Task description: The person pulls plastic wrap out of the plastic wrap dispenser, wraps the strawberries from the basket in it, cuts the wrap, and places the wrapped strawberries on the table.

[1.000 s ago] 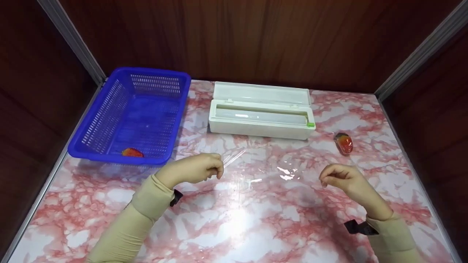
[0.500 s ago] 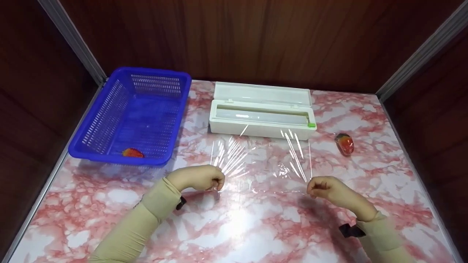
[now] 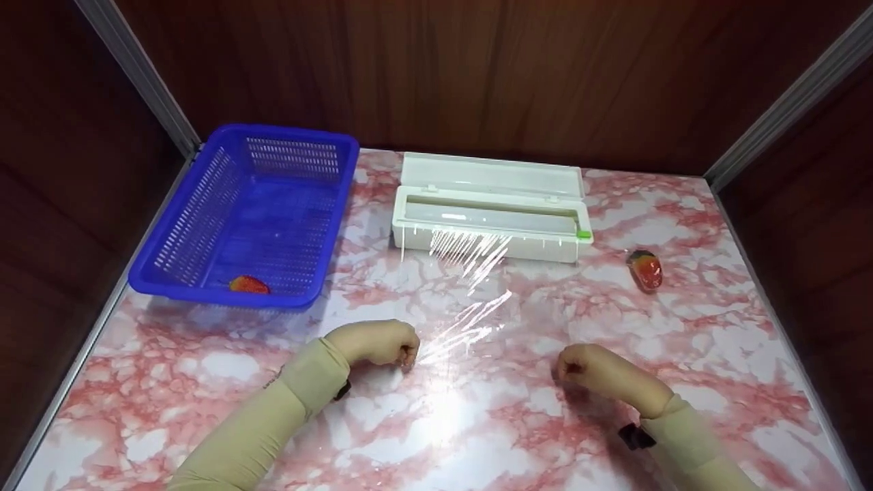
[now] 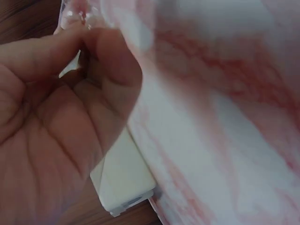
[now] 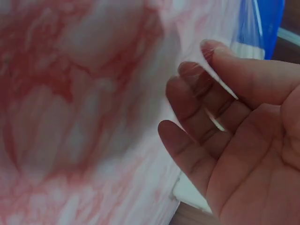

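Note:
A sheet of clear cling film (image 3: 470, 334) runs from the white wrap dispenser (image 3: 556, 251) toward me, its glare streaks stretching between box and hands. My left hand (image 3: 378, 341) pinches its left near corner between thumb and fingers; in the left wrist view, crinkled film (image 4: 89, 14) shows beyond the fingertips. My right hand (image 3: 607, 375) holds the right near corner, and film lies over its thumb and index finger (image 5: 192, 72) in the right wrist view. Inside the dispenser, whose lid (image 3: 491, 174) is raised at the back, sits the film roll (image 3: 491, 217).
At the left a blue plastic basket (image 3: 140, 276) contains a strawberry (image 3: 249, 284). Another strawberry (image 3: 646, 271), looking wrapped in film, lies right of the dispenser. A green cutter slider (image 3: 584, 234) is at the box's right end. Dark panels enclose the marbled table (image 3: 689, 320).
Both hands have come toward me, the right also moving left, drawing the film out from the dispenser. The film now stretches farther down the table. Basket, box and strawberries stay put.

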`<state>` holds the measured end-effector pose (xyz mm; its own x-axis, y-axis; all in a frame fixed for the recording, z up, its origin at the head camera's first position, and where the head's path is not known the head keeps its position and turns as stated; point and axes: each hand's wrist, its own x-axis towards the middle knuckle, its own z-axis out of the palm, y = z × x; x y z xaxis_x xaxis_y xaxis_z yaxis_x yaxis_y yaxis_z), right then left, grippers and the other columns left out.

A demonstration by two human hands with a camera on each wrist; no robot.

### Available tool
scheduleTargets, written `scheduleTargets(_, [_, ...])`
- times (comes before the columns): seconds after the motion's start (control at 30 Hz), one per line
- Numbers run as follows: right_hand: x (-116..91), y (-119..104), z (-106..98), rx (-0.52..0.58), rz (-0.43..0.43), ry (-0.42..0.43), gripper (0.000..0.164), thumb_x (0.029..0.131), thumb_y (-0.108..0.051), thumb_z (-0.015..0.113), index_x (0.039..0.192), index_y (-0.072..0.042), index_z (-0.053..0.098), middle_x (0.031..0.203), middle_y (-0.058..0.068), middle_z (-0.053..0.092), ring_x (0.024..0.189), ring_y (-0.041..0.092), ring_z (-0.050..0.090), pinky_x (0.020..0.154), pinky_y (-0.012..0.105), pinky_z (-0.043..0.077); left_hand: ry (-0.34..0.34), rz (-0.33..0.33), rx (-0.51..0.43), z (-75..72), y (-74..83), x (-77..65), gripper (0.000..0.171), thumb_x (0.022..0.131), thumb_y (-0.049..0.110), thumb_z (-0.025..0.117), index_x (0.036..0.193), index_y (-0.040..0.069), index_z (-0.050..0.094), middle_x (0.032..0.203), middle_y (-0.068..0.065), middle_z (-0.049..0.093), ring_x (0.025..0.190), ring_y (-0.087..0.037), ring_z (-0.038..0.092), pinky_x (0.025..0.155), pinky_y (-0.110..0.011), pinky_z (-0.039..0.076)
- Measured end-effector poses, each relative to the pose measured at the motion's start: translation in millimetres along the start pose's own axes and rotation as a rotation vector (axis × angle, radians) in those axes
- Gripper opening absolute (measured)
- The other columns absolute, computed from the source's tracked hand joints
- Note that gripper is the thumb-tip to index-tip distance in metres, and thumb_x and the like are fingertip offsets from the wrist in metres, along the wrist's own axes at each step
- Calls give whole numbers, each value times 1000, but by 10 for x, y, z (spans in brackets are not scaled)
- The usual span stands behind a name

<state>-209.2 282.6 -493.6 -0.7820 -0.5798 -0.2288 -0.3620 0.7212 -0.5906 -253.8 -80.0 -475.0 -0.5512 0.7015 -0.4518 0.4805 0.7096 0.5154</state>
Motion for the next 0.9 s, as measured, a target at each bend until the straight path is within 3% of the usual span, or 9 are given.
scheduleTargets(0.17, [12, -21, 35, -69, 36, -25, 12, 76, -1, 57, 70, -12, 59, 70, -5, 56, 63, 1, 44, 57, 17, 38, 4, -6, 44, 41, -23, 42, 27, 79, -6, 44, 74, 10, 65, 81, 0, 60, 64, -7, 42, 56, -18, 34])
scheduleTargets(0.3, [20, -68, 40, -115, 75, -30, 10, 79, -9, 58, 70, -13, 59, 67, -7, 54, 60, 0, 42, 55, 17, 37, 10, -18, 65, 58, -34, 56, 27, 80, -4, 44, 73, 12, 64, 78, 4, 57, 64, -8, 42, 56, -19, 34])
scheduleTargets(0.47, [21, -153, 44, -171, 117, -13, 24, 84, -16, 55, 60, -12, 52, 56, -10, 41, 51, 1, 33, 51, 17, 31, 16, -17, 71, 83, -51, 74, 26, 80, -5, 45, 74, 13, 63, 77, 5, 56, 65, -8, 43, 57, -20, 34])
scheduleTargets(0.6, [6, -222, 46, -195, 169, -9, 30, 86, -19, 52, 57, -11, 50, 52, -10, 34, 47, 3, 31, 48, 17, 29, 5, -52, 57, 102, -55, 94, 26, 81, -4, 47, 75, 16, 63, 80, 6, 57, 65, -9, 43, 57, -20, 35])
scheduleTargets(0.7, [-10, -279, 50, -211, 199, -10, 31, 86, -20, 52, 56, -10, 51, 51, -10, 34, 46, 4, 32, 46, 18, 29, 0, -69, 56, 105, -41, 97, 24, 80, -3, 49, 76, 15, 64, 80, 6, 59, 66, -10, 43, 58, -21, 36])
scheduleTargets(0.9, [-35, -370, 68, -240, 197, -28, 30, 85, -14, 51, 56, -8, 53, 51, -8, 38, 47, 6, 32, 48, 19, 30, 2, -39, 80, 97, -13, 72, 11, 80, 9, 57, 76, 12, 66, 75, 5, 60, 64, -9, 43, 62, -22, 37])
